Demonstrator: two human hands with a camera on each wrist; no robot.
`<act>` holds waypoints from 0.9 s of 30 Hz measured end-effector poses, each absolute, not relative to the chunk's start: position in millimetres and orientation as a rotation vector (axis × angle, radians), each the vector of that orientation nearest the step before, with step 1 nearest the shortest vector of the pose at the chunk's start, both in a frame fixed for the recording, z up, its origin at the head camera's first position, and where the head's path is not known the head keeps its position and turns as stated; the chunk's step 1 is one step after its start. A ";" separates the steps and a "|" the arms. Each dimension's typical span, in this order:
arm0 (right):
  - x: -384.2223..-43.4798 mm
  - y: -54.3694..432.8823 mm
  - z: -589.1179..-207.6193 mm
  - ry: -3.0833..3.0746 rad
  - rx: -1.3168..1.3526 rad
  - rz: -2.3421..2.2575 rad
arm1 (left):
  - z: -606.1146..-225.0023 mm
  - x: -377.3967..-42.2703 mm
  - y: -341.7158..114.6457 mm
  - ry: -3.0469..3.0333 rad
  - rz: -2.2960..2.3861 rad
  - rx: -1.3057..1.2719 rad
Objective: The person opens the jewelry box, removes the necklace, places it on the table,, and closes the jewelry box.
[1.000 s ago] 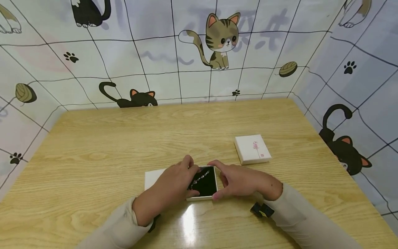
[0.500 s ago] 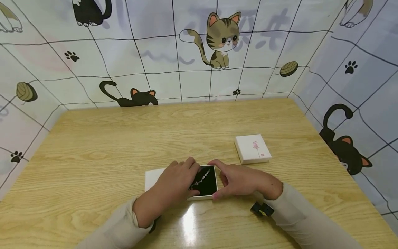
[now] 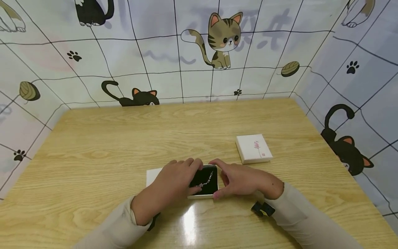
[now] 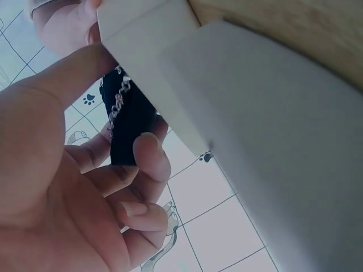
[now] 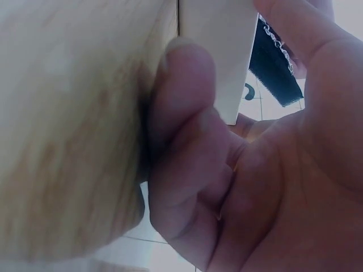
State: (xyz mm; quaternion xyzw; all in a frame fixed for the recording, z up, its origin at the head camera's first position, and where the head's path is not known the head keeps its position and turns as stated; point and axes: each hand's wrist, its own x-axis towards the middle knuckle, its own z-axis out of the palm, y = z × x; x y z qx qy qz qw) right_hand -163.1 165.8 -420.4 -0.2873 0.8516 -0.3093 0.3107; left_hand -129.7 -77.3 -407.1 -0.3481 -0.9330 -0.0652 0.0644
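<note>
A small white box (image 3: pixel 199 197) lies on the table in front of the person. On its black pad (image 3: pixel 208 188) lies a silver chain bracelet (image 3: pixel 206 181). My left hand (image 3: pixel 173 179) reaches over the box, and in the left wrist view the pad (image 4: pixel 133 130) stands partly above the box rim between my thumb and fingers. With thumb and index finger at two corners, my right hand (image 3: pixel 237 180) holds the box's right end. Part of the pad and the box's left side are hidden under my left hand.
Left of the box lies another white piece (image 3: pixel 152 175), mostly covered by my left hand. Farther back to the right is a closed-looking white box (image 3: pixel 253 148) with a pink flower print. A cat-patterned cloth (image 3: pixel 161 62) surrounds the wooden table (image 3: pixel 124 138).
My left fingers have shifted from a raised, bent pose to lying along the box's far edge. The bracelet sits slightly farther right and shows differently on the pad. My right hand keeps its place.
</note>
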 end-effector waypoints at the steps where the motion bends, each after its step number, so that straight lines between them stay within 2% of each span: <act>1: -163.2 165.9 -420.3 2.245 -0.758 -0.822 | -407.0 -130.2 -77.4 -2.806 -0.207 -1.052; 27: -164.4 166.0 -422.3 2.251 -0.777 -0.812 | -399.1 -130.1 -76.5 -2.885 -0.192 -1.039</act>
